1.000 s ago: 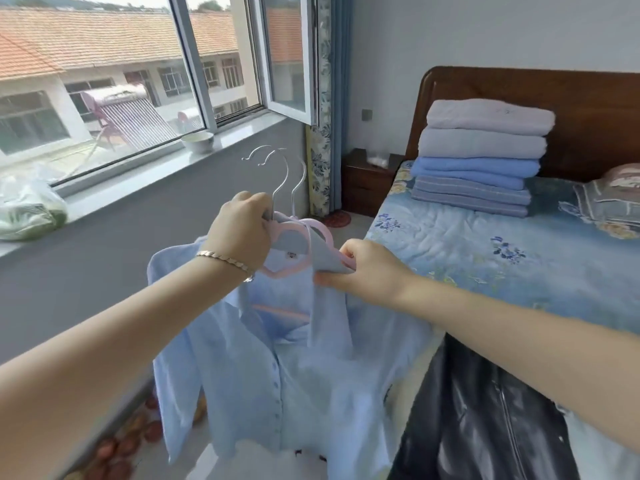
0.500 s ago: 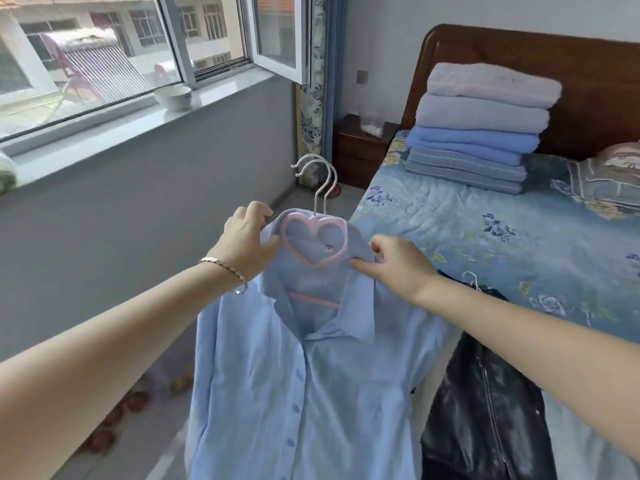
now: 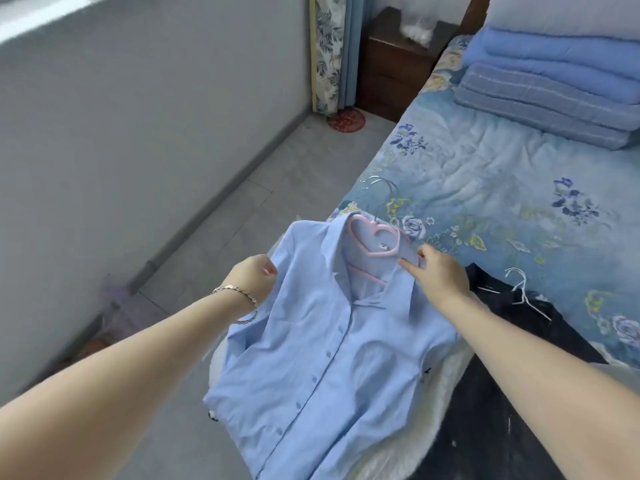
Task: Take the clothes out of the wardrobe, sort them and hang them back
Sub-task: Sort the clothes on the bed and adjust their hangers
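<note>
A grey wall (image 3: pixel 138 116) is seen at the left, with a tiled floor (image 3: pixel 270 174) beside it. At the far end of the floor a floral curtain (image 3: pixel 332 50), a red round mat (image 3: pixel 345 121) and a dark nightstand (image 3: pixel 391 71) are found. In the near middle the left hand (image 3: pixel 254 275), on whose wrist a bracelet (image 3: pixel 239 294) is worn, is curled tight around the shoulder edge of a light-blue shirt (image 3: pixel 322 358). The shirt is spread front-up over the near left edge of the bed (image 3: pixel 485 188), buttoned, on a pink heart-shaped hanger (image 3: pixel 372 237) whose metal hook is laid on the floral quilt. The collar is pinched between thumb and forefinger of the right hand (image 3: pixel 440 271), just where the hanger's right arm is covered. A white fluffy item (image 3: pixel 391 455) is partly covered by the shirt. To the right a black jacket (image 3: pixel 485 410) on a white hanger (image 3: pixel 519 282) is laid on the bed. Folded blankets (image 3: pixel 554 84) are stacked at the far right.
</note>
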### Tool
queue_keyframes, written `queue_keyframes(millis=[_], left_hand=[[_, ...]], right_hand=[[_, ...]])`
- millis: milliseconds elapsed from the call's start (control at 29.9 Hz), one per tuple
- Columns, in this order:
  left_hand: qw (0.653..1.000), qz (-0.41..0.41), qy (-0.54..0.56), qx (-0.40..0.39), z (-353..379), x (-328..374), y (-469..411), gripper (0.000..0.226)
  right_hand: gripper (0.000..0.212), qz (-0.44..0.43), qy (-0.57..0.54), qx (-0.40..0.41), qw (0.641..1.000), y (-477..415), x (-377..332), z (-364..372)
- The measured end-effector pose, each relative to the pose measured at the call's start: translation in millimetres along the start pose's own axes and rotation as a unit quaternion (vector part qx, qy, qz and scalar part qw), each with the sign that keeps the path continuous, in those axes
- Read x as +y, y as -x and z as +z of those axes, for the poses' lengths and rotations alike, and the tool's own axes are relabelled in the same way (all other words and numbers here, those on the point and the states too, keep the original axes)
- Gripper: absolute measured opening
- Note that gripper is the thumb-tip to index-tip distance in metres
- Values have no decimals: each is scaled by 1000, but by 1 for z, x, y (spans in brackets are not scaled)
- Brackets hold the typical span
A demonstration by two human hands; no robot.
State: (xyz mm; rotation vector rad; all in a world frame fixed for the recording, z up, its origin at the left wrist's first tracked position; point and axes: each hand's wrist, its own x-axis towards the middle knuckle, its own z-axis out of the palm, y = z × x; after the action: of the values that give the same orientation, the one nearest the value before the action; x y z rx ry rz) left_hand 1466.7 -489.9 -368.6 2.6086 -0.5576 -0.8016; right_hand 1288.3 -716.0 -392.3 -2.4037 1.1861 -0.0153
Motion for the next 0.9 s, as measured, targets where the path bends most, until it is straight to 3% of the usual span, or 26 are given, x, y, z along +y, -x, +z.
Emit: queue_keyframes(millis=[167,268,368,435,502,569,737,904], left_hand=[[998,-54,-26,-25,57,19,-92,26],[996,-68,-44,-30,91,18,-145,18],[995,-75,-54,-34,123,13,-185,24],[994,-77,-60,-38,138,10,-200,28],[994,-80,-66,-44,149,6,-206,29],[993,-80,-66,-50,154,3,-208,29],[994,-64,-61,-64,146,10,-195,25],[994,-23,-58,-93,116,38,-159,18]], right_hand=[[42,31,3,-17,999,-104,51,49],[35,20,-2,-53,998,-162,73,94],[27,7,18,-78,997,-201,92,146],[32,52,47,-62,996,-213,105,175],[46,124,87,-59,987,-215,116,196],[43,160,114,-76,978,-211,121,207],[39,98,146,-179,968,-190,106,198],[28,85,92,-316,940,-147,79,154]])
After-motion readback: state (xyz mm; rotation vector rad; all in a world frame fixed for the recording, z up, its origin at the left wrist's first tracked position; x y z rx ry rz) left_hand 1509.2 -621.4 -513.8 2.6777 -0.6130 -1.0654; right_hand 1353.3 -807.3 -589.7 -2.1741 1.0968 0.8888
